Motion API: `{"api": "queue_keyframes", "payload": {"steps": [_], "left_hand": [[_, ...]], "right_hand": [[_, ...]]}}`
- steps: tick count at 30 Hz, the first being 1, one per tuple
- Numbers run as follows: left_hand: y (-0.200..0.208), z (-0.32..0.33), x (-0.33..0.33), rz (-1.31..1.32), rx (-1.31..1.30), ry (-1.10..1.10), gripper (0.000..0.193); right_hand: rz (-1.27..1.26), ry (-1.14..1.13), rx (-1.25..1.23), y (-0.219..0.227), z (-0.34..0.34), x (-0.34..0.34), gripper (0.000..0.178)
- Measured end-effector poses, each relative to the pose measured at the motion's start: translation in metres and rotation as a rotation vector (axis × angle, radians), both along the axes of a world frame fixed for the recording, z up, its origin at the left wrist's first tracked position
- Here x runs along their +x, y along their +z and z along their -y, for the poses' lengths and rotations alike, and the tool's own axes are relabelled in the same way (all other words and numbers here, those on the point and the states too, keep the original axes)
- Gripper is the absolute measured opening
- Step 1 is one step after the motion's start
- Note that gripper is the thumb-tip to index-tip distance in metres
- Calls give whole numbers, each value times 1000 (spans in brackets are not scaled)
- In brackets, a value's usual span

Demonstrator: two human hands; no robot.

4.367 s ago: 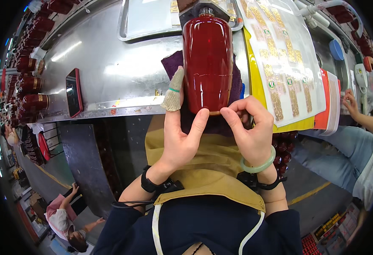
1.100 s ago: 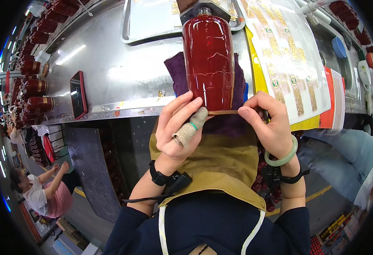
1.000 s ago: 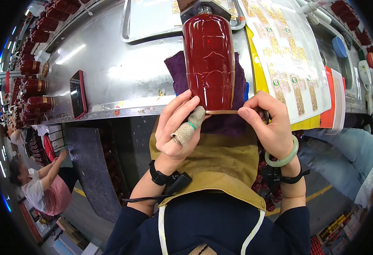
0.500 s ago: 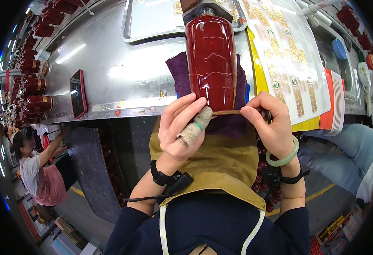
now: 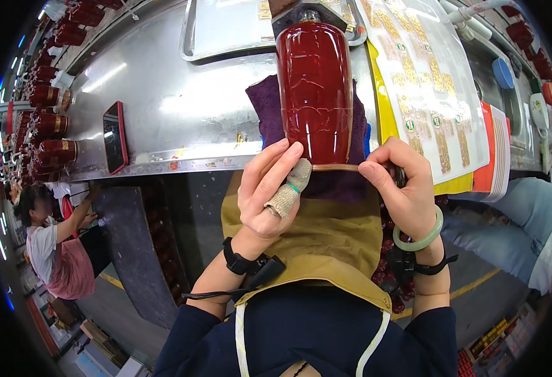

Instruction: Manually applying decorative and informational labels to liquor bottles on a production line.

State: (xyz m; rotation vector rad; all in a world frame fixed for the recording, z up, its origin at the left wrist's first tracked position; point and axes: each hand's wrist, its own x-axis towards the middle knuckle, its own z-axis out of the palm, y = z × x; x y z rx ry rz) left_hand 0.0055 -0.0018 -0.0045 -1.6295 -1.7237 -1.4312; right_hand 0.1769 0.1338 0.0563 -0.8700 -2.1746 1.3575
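A glossy dark red glass bottle [image 5: 315, 88] lies with its neck pointing away from me and its base toward me. Along the base edge runs a thin brownish-gold strip [image 5: 336, 168], stretched between my two hands. My left hand [image 5: 266, 188] has its fingertips at the left corner of the base, one finger wearing a beige cloth cover with a green band; its fingers close on the strip's left end. My right hand [image 5: 405, 182] pinches the right end between thumb and finger, and a dark round object shows partly inside its curled fingers. A purple cloth [image 5: 264, 103] lies under the bottle.
A dark metal holder [image 5: 281, 16] stands at the bottle's neck, beside a metal tray [image 5: 226, 50]. Gold decal sheets [image 5: 464, 119] lie to the right on yellow backing. At left are a phone [image 5: 115, 138], red bottles [image 5: 56, 154] and another person [image 5: 65, 251].
The bottle has shifted very slightly to the right. The strip now lies closer along the base edge, and my hands have barely moved. The person at left has leaned a little.
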Motion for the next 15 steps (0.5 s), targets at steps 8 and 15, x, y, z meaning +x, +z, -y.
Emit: {"api": "queue_keyframes", "payload": {"steps": [8,15], "left_hand": [[6,-1,7,-96,-56,79,46],[-1,-8,-1,4,65,-2,34]], "right_hand": [[-10,-26,15,-5,0,-3,19],[-22,-18,-24,-7,1,-7,18]]}}
